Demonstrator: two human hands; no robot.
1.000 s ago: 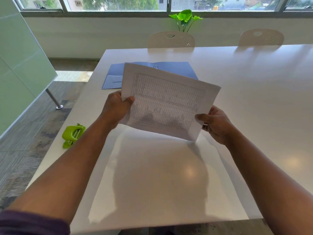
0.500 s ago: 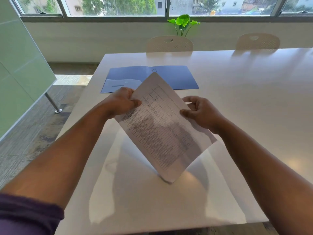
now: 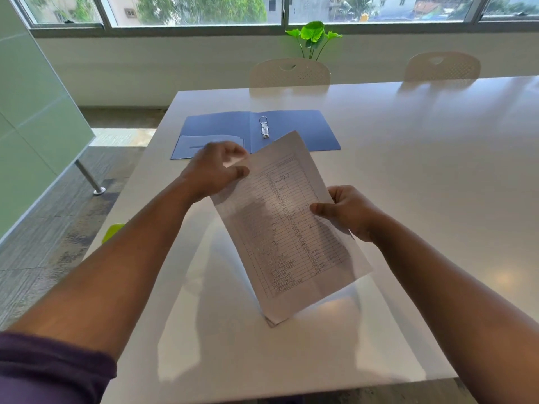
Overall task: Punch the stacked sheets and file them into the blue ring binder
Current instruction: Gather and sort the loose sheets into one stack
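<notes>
The sheets [image 3: 287,228] are thin matt paper, printed with a table and translucent against the light. The table [image 3: 423,158] has a smooth, glossy white top that throws back glare, and the binder [image 3: 294,126] looks like matt blue plastic with shiny metal rings [image 3: 264,127].

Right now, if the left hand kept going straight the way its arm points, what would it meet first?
Probably the open blue binder lying beyond the left hand; depth is unclear, and the hand might pass above it, since it holds the sheets raised.

Purple sleeve [image 3: 52,371], L arm only
</notes>
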